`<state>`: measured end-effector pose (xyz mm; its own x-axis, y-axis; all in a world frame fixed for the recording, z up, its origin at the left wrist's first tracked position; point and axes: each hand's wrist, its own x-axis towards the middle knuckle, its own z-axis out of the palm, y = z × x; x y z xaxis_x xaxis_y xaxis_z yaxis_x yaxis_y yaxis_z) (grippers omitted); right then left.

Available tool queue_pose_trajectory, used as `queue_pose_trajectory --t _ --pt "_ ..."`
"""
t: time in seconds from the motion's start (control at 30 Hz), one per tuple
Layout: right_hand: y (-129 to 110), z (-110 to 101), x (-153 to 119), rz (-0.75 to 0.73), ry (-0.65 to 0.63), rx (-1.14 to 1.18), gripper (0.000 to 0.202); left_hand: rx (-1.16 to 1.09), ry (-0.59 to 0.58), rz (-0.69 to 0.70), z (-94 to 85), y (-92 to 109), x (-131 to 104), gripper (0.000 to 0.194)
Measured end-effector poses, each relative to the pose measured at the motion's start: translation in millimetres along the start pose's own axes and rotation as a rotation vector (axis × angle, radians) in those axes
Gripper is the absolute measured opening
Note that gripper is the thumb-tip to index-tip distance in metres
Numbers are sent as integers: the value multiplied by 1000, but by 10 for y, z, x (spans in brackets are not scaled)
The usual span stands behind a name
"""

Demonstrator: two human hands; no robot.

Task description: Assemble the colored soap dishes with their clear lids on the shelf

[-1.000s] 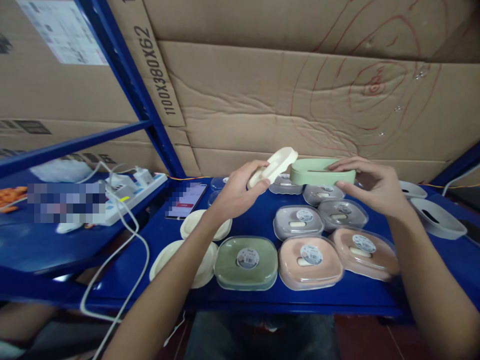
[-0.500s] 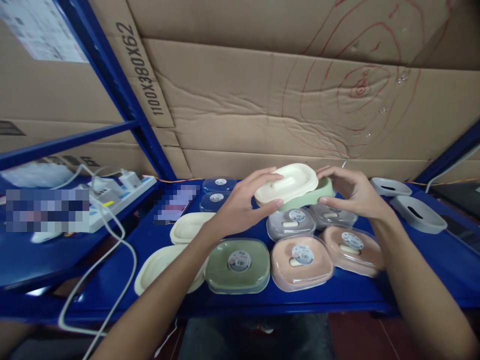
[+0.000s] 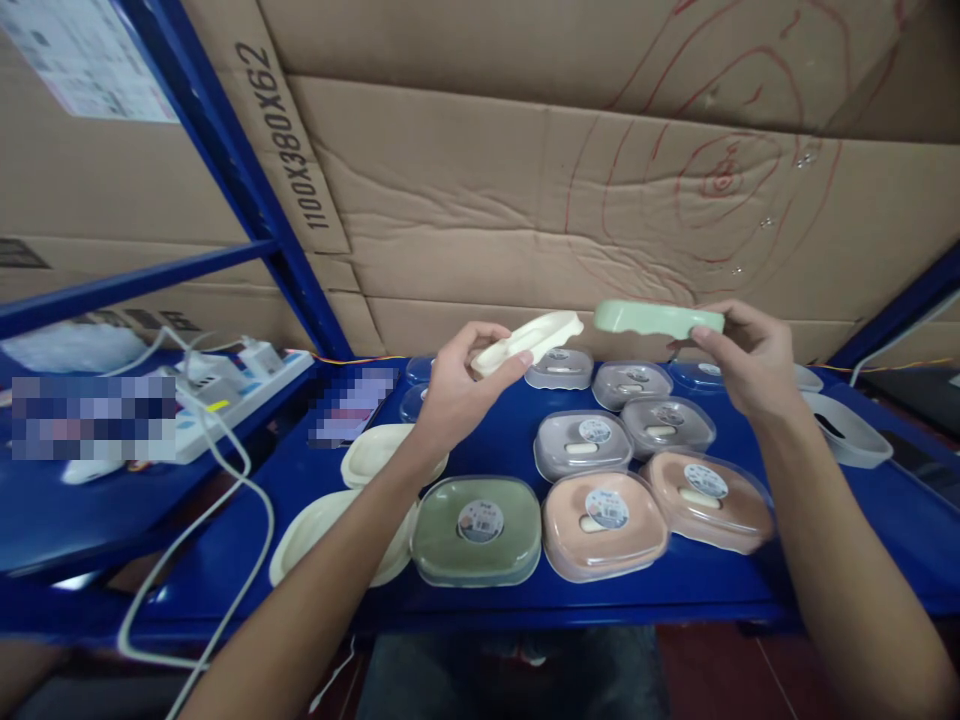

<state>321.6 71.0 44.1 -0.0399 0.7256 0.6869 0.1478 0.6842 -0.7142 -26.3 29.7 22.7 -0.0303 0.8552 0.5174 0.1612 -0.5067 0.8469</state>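
Two soap-dish-like parts held up, apart

The left hand (image 3: 466, 385) grasps a cream part (image 3: 529, 340), tilted, between thumb and fingers above the blue table (image 3: 491, 425). To its right, the right hand (image 3: 750, 360) grips a green part (image 3: 656, 320) by its right end, above the far lidded dishes (image 3: 632, 385).

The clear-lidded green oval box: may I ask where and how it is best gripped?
I'd grip the box from above by its near and far walls: it lies flat, while a cream oval dish and a peach oval box crowd its sides.
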Motion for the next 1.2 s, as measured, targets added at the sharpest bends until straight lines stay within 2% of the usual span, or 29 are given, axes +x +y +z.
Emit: queue_pose_trajectory --t 0.07,0.13,0.23,0.33,0.43,0.53,0.7,0.83,0.9,1.03,1.1,1.2 --pt "39 3 7 -23 73 53 34 -65 -74 -94 4 26 -9 44" --pt "1 36 -1 -85 37 88 33 -156 -186 -164 28 62 -43 50" --pt "-176 130 -46 -186 -154 65 26 -317 -323 -213 94 108 -104 57" --pt "-369 254 -126 -196 -344 27 26 -439 -394 -238 153 140 -147 67" --pt "-454 357 -210 -147 -482 25 30 -513 -407 -279 176 161 -172 78" --pt "-436 402 -258 -130 -553 24 36 -529 -398 -315 170 161 -182 89" --pt "-368 412 -258 -128 -594 15 39 -560 -403 -353 141 134 -178 95" --pt "-346 428 -249 -147 -587 10 39 -687 -427 -342 121 124 -179 99" --pt "-347 433 -244 -177 -585 -6 39 -766 -425 -340 132 109 -177 95" --pt "-381 459 -226 -246 -605 -123 35 -805 -332 -418 194 52 -157 59" --pt "-403 483 -221 -269 -626 -183 31 -784 -330 -465 211 31 -143 46" --pt "-423 512 -223 -282 -650 -215 29 -747 -330 -512 197 30 -127 38"
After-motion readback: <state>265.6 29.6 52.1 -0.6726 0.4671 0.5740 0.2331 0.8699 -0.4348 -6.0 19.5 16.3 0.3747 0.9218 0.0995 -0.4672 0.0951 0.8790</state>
